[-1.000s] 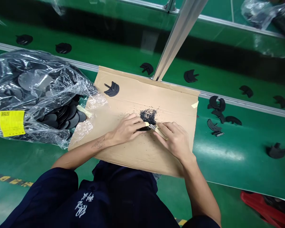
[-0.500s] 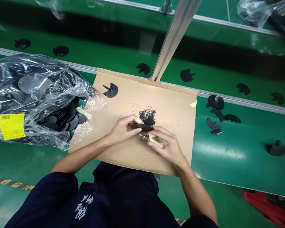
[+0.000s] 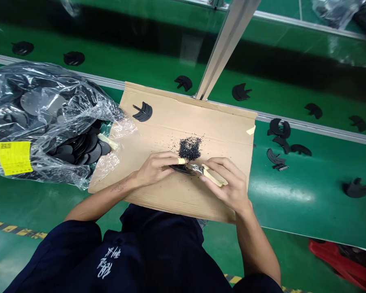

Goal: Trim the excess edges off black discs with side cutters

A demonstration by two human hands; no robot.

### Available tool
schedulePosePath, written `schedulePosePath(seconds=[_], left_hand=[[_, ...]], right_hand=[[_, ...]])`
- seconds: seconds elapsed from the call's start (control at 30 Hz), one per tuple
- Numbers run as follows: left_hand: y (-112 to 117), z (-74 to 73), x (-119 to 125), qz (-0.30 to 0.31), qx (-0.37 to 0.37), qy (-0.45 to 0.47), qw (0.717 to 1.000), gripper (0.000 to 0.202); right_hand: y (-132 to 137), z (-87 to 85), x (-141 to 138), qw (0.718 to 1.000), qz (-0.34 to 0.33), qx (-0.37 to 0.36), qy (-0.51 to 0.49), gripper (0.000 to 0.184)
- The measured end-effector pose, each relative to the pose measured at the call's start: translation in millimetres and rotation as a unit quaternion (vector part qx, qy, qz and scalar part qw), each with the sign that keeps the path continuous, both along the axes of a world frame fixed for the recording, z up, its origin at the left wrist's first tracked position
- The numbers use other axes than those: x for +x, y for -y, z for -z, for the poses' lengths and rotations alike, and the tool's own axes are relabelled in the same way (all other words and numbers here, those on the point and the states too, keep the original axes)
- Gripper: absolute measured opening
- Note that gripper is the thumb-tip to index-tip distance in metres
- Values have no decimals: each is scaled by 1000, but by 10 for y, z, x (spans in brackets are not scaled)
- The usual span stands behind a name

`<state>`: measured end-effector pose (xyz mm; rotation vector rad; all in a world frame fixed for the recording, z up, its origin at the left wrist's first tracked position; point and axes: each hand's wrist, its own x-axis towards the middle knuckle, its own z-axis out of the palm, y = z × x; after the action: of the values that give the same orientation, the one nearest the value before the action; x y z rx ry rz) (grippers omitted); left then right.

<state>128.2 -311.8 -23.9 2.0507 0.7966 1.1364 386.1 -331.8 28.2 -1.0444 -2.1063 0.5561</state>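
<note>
My left hand [image 3: 155,167] pinches a flat black plastic part [image 3: 180,169] just above a brown cardboard sheet [image 3: 173,122], with tape on its forefinger tip. My right hand [image 3: 228,183] is closed round a small cutter with cream handles [image 3: 212,177]; its metal jaws [image 3: 196,167] touch the part's right end. A small heap of black trimmings [image 3: 189,148] lies on the cardboard just beyond both hands. One finished fan-shaped black part [image 3: 143,112] rests near the cardboard's far left corner.
A clear plastic bag [image 3: 45,122] full of black discs, with a yellow label [image 3: 14,157], lies at the left. Several black parts ride the green conveyor belt [image 3: 158,69] behind; more parts [image 3: 279,140] lie on the green bench at right. A slanted metal post [image 3: 224,47] rises behind the cardboard.
The black part was lifted and turned in my left hand half a second ago; now it is lowered again with the cutter jaws back at its right end.
</note>
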Motion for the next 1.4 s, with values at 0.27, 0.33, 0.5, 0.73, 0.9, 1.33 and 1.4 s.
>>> schedulePosePath(seconds=[0.27,0.33,0.5,0.73,0.9,1.33,1.4], left_hand=[[31,-26,11,15,4,31,999,29],[33,-27,10,18,6,35,999,28],[28,-33,19,18,9,34,999,26],[41,-45,27,14,13,33,999,23],[65,-44,29,-1,22,32,999,23],[96,-31,68,-13,19,55,998,18],[94,-45,71,-11,18,57,998,18]], right_hand=[[-93,77,22,998,-36,37,46,35],[-99,75,32,997,-39,42,51,36],[-100,62,39,994,-55,48,77,34],[-92,94,30,993,-53,39,98,38],[-67,120,17,988,-40,85,126,38],[-62,153,-34,984,-24,132,117,21],[-88,183,-25,986,-11,129,106,19]])
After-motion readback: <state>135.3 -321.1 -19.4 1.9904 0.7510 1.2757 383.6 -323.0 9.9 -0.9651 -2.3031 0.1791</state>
